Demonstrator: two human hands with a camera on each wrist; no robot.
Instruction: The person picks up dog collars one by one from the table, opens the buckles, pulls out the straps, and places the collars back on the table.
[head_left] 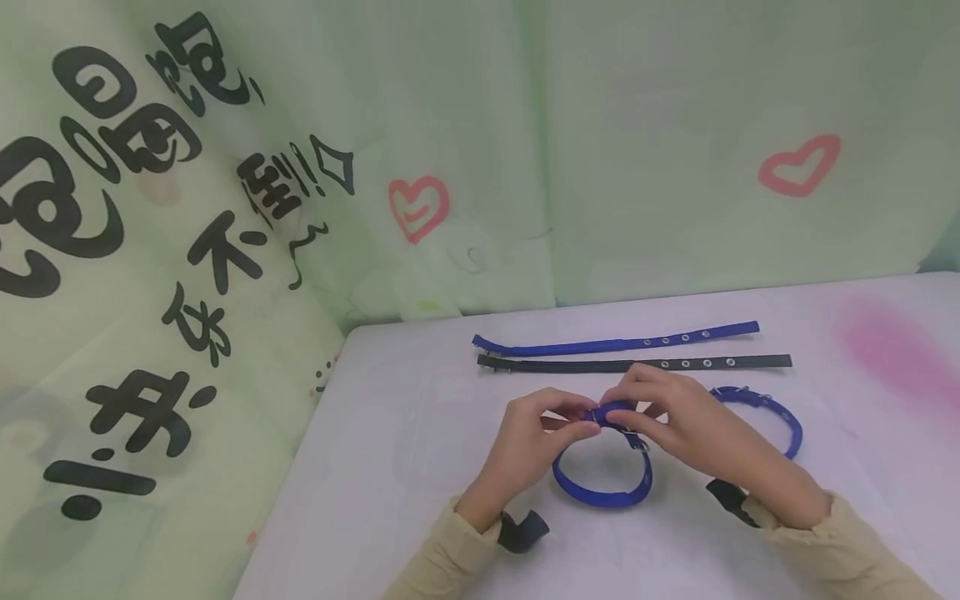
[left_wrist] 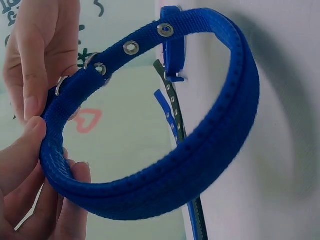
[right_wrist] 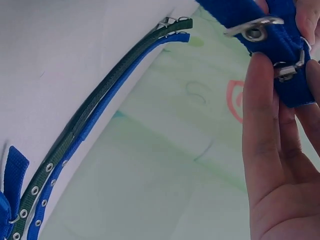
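Observation:
Both hands hold a blue collar (head_left: 603, 500) that is buckled into a loop, hanging over the table. My left hand (head_left: 528, 429) pinches the top of the loop between thumb and fingers. Close beside it, my right hand (head_left: 686, 417) grips the same top part near the buckle. In the left wrist view the padded band (left_wrist: 165, 185) curves broadly, with metal eyelets along its narrower webbing. The right wrist view shows the metal buckle (right_wrist: 287, 72) at the right hand's fingertips; the fingers partly hide it.
A second looped blue collar (head_left: 795, 433) lies behind the right forearm. Farther back, a straight blue collar (head_left: 570, 347) and a straight dark collar (head_left: 570, 365) lie side by side on the white table (head_left: 375, 417). A printed curtain (head_left: 637, 208) stands behind the table.

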